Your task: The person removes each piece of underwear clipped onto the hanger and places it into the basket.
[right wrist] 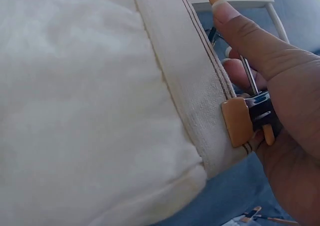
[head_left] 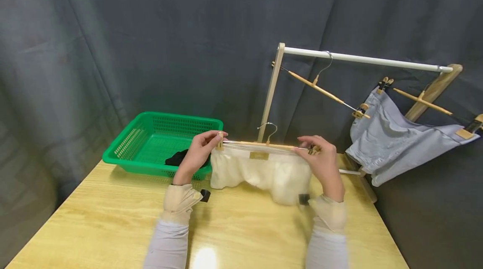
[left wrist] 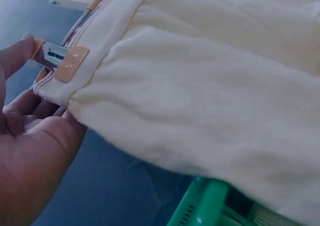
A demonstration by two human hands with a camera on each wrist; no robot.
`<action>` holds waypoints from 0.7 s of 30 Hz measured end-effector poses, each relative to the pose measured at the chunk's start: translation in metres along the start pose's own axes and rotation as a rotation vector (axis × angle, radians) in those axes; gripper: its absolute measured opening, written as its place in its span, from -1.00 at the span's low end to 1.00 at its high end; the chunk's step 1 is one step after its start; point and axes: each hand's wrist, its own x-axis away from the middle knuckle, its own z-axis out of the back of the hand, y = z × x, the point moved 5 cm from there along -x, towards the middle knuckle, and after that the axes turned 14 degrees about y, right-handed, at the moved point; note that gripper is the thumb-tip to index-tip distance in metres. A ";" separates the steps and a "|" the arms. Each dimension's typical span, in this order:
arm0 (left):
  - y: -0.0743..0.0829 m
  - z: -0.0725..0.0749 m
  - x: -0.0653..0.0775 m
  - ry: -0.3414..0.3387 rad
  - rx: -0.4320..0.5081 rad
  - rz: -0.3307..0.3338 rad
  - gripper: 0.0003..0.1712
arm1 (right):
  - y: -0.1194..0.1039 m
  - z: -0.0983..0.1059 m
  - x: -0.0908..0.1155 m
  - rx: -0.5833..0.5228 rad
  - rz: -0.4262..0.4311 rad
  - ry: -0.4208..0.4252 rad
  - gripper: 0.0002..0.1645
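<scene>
A wooden clip hanger (head_left: 264, 144) is held level above the worktop (head_left: 241, 227), between the person's two hands, with a cream garment (head_left: 264, 174) hanging from its two clips by the waistband. The left hand (head_left: 199, 151) is at the hanger's left end; its thumb and fingers are curled around the left clip (left wrist: 65, 61), and the left wrist view shows the clip biting the corner of the waistband with the thumb tip against its metal spring. The right hand (head_left: 320, 162) is at the hanger's right end; the right wrist view shows its fingers curled around the right clip (right wrist: 239, 121), thumb along the hanger bar, with the clip's wooden pad seated on the waistband edge. Both grips are thus closed on the clips, one at each end, and the garment hangs directly below and between them, its lower part resting on the worktop. The hanger's metal hook (head_left: 268, 128) stands upright at mid-span. A green basket (head_left: 151, 143) sits on the worktop behind the left hand, near it, holding a dark item (head_left: 177, 158). A drying rack (head_left: 362, 57) with a white rail stands behind and to the right, carrying an empty clip hanger (head_left: 324, 91) and a second hanger with a grey garment (head_left: 396, 137) clipped on.
</scene>
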 end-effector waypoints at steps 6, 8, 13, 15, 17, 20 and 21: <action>-0.003 0.001 0.001 0.039 0.021 -0.040 -0.61 | -0.005 -0.002 0.000 0.026 0.052 0.008 -0.62; -0.003 0.001 0.001 0.049 0.024 -0.050 -0.59 | -0.007 -0.003 0.002 0.040 0.059 -0.004 -0.66; -0.004 0.002 0.000 0.085 -0.009 -0.063 -0.58 | -0.009 -0.007 0.002 0.083 0.044 -0.054 -0.74; -0.005 0.001 -0.001 0.108 -0.012 -0.063 -0.59 | -0.010 -0.008 0.002 0.104 0.036 -0.070 -0.77; -0.005 0.001 -0.002 0.136 0.002 -0.069 -0.60 | -0.011 -0.010 0.002 0.131 0.033 -0.090 -0.80; -0.005 -0.001 -0.003 0.180 0.056 -0.092 -0.61 | -0.013 -0.011 0.002 0.158 0.051 -0.112 -0.85; -0.005 -0.001 -0.004 0.191 0.073 -0.098 -0.62 | -0.014 -0.012 0.002 0.165 0.062 -0.118 -0.87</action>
